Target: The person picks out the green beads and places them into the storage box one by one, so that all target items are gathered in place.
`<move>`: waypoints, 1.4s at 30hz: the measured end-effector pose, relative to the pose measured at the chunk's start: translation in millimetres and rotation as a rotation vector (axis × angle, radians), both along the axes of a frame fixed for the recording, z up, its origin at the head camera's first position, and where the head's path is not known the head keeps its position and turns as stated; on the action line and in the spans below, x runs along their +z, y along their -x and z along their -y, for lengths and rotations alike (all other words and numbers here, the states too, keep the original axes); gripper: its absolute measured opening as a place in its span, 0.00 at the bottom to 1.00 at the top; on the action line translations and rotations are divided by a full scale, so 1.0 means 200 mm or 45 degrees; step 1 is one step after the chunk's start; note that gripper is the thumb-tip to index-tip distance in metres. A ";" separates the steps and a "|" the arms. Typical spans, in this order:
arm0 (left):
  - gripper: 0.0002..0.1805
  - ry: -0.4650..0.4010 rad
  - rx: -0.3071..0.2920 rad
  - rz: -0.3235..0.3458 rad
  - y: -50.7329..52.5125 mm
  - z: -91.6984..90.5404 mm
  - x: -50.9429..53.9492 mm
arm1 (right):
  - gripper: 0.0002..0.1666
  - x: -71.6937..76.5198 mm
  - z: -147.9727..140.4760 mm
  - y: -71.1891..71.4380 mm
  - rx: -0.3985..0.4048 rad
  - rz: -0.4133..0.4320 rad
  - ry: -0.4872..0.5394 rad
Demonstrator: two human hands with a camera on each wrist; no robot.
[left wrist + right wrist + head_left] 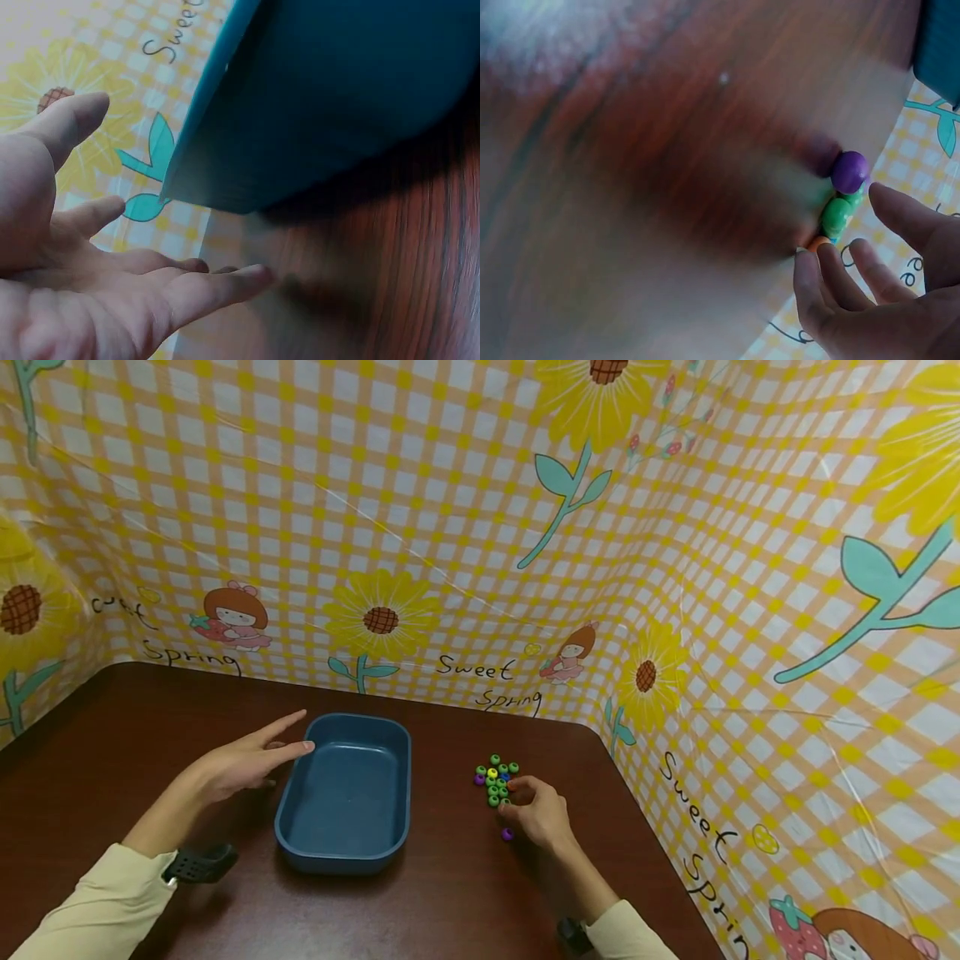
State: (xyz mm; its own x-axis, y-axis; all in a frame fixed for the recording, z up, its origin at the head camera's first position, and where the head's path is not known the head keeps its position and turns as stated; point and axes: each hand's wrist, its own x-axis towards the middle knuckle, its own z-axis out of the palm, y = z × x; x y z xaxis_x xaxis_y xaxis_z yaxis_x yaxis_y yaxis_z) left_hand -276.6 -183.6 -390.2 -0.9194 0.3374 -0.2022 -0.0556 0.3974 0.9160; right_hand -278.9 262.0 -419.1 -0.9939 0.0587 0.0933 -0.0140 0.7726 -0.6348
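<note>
Head view: poised at green beads (492, 791) with right fingers (527, 783) parted, left fingers (291, 752) released beside blue container (348, 802). Likely picking; needs a pinch next.

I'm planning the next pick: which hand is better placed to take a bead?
Probably the right hand: it is close beside the beads, while the left hand is across the blue tray from them.

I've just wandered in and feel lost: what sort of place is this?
Probably a small, screened-off tabletop station: checked sunflower sheeting rises along the back and right side of a dark table, where a blue tray sits.
</note>
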 end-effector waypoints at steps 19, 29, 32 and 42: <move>0.44 -0.212 0.048 0.034 -0.03 -0.05 -0.09 | 0.10 -0.06 -0.01 -0.04 -0.024 -0.081 -0.052; 0.41 -0.311 0.023 0.044 -0.04 -0.05 -0.13 | 0.08 -0.10 -0.03 -0.05 -0.023 -0.116 -0.094; 0.41 -0.333 0.018 0.047 -0.04 -0.03 -0.12 | 0.08 -0.09 -0.01 -0.03 -0.026 -0.117 -0.095; 0.40 -0.331 0.000 0.015 0.00 0.01 -0.08 | 0.07 -0.04 0.01 0.02 -0.034 -0.114 -0.094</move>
State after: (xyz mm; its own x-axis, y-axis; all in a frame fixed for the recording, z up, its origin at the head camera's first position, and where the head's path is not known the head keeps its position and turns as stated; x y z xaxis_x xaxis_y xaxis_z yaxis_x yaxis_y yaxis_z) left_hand -275.8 -184.7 -406.8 -0.9176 0.3791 -0.1191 -0.0667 0.1486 0.9866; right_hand -283.3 259.3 -426.3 -0.9796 0.0749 0.1865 -0.0466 0.8181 -0.5732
